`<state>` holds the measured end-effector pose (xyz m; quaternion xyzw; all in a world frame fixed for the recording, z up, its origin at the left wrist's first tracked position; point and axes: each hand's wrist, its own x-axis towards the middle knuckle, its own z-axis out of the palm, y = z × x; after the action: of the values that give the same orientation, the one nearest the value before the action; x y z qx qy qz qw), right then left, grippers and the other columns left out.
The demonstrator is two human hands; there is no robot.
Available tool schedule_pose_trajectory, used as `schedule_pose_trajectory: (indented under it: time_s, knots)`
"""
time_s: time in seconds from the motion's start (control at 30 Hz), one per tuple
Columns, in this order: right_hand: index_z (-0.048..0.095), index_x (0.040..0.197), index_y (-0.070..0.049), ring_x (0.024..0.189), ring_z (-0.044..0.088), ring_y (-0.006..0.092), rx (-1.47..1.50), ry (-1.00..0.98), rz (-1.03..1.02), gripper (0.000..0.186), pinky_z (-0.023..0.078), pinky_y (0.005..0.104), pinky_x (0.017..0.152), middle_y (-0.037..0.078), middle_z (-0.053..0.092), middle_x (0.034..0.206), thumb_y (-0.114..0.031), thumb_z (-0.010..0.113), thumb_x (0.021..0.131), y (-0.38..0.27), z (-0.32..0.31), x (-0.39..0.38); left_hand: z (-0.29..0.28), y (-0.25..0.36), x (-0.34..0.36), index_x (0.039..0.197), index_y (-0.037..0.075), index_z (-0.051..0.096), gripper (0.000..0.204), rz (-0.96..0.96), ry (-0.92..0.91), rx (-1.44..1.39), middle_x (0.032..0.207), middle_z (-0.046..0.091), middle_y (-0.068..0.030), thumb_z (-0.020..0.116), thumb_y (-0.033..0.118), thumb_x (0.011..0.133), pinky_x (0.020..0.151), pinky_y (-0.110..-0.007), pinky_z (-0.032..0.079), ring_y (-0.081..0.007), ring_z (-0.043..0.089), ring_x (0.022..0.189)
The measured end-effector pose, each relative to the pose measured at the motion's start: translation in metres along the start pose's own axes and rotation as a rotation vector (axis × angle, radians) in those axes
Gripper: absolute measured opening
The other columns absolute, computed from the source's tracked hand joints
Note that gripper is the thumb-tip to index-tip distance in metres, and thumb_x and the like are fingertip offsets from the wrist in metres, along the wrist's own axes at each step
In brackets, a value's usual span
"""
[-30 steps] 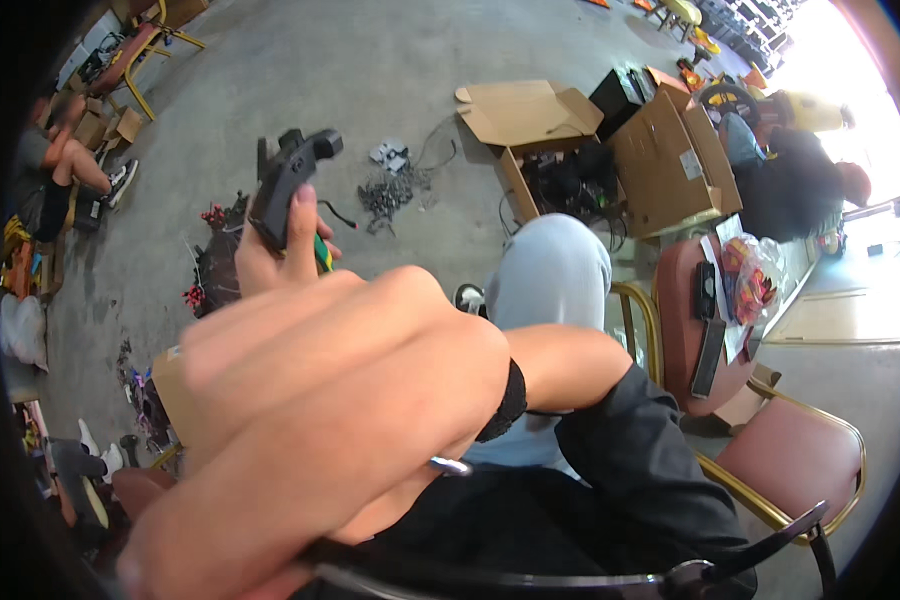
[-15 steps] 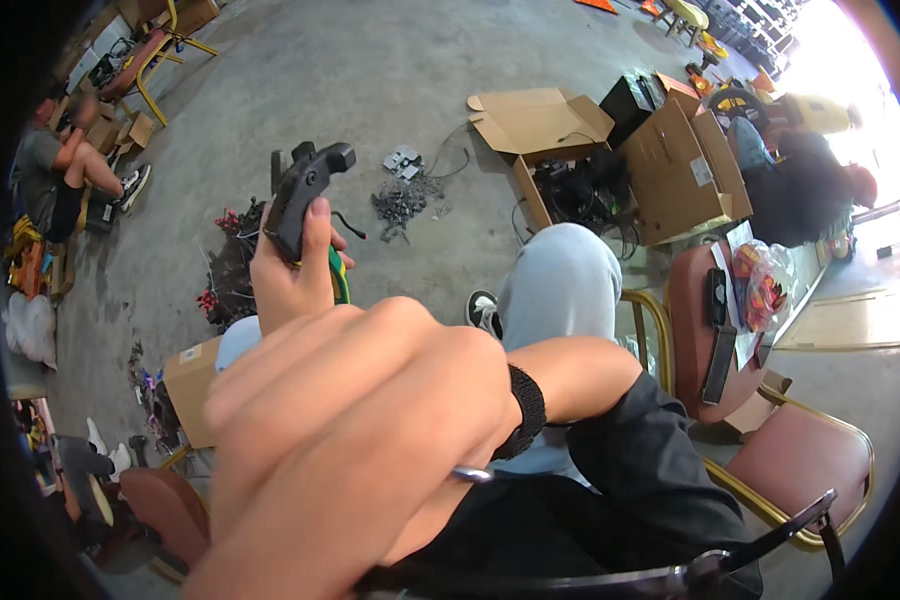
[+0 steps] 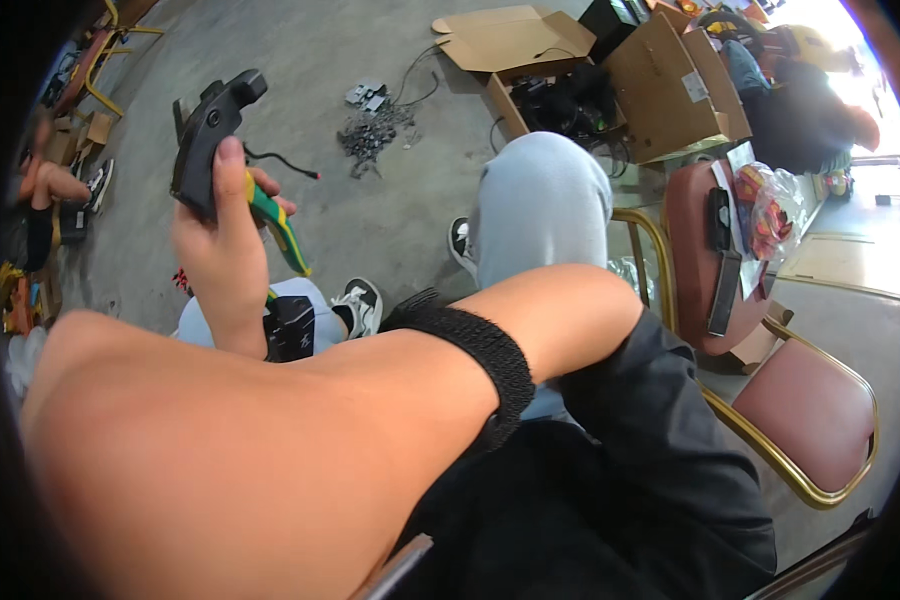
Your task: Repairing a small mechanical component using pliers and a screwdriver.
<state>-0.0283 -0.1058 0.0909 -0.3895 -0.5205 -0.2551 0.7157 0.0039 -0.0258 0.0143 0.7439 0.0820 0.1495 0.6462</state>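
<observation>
My left hand [image 3: 225, 260] is closed around a black plastic housing [image 3: 205, 150], raised upright with the thumb pressed on its face. A short dark cable with a reddish tip hangs from it. Against the same fingers sits a green-and-yellow curved tool handle [image 3: 278, 228], its working end hidden. My right hand [image 3: 140, 430] fills the lower left, close up and blurred, with its back toward me and its arm crossing my lap. It looks curled, but the fingers are hidden. A thin metal piece [image 3: 400, 568] shows below it; what it belongs to is unclear.
Small dark scraps [image 3: 372, 135] lie heaped on the concrete floor. Beyond my knee are an opened cardboard box [image 3: 510, 105] of black parts and a larger carton [image 3: 660, 90]. Chairs [image 3: 810, 415] stand at the right, one holding bagged items. Other people sit at far left and far right.
My left hand has moved left and up in the picture with the black housing. My right hand has shifted left and looms larger. The view has tilted, so the floor items sit higher.
</observation>
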Motion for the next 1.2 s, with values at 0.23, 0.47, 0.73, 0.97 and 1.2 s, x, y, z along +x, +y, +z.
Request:
schedule_pose_trajectory:
  time_s: [0.23,0.47,0.73,0.97,1.2]
  knots:
    - [0.052,0.06,-0.003,0.042,0.045,0.0236,-0.22,-0.083,-0.083,0.014,0.035,0.0307,0.048,0.007,0.048,0.051,-0.014,0.056,0.068,0.003,0.011,-0.016,0.002,0.001,0.002,0.094,-0.002,0.057,0.033,0.029,-0.031,-0.005,0.065,0.056,-0.0053,0.057,0.031,0.091,0.053,-0.027,0.046,-0.0121,0.054,0.054]
    - [0.055,0.067,-0.005,0.04,0.043,0.021,-0.051,-0.078,0.037,0.007,0.031,0.0295,0.044,0.007,0.051,0.055,-0.011,0.059,0.069,-0.008,0.014,-0.023,0.004,0.002,0.002,0.094,-0.002,0.059,0.034,0.039,-0.032,-0.015,0.065,0.056,-0.004,0.06,0.031,0.089,0.052,-0.025,0.046,-0.0106,0.054,0.054]
    - [0.058,0.075,-0.007,0.038,0.041,0.0181,0.299,0.032,0.264,0.005,0.026,0.0282,0.041,0.007,0.054,0.059,-0.007,0.061,0.071,-0.027,-0.011,-0.016,0.0,0.002,0.003,0.097,-0.002,0.058,0.033,0.029,-0.027,-0.051,0.067,0.056,-0.0027,0.062,0.03,0.088,0.052,-0.023,0.046,-0.0084,0.054,0.055]
    - [0.061,0.082,-0.008,0.036,0.039,0.0155,0.571,0.068,0.399,0.011,0.022,0.027,0.038,0.006,0.056,0.064,-0.004,0.064,0.072,-0.023,-0.024,0.001,-0.004,-0.005,0.005,0.093,-0.003,0.056,0.034,0.038,-0.032,0.031,0.066,0.057,-0.0063,0.058,0.031,0.09,0.051,-0.027,0.047,-0.0132,0.057,0.054]
    - [0.064,0.089,-0.01,0.034,0.037,0.0129,0.815,0.03,0.435,0.019,0.018,0.0258,0.035,0.006,0.058,0.068,-0.001,0.067,0.073,-0.021,-0.035,0.03,-0.006,-0.003,0.006,0.095,0.0,0.056,0.032,0.074,-0.044,0.041,0.059,0.054,-0.0056,0.06,0.031,0.088,0.048,-0.027,0.038,-0.0108,0.047,0.05]
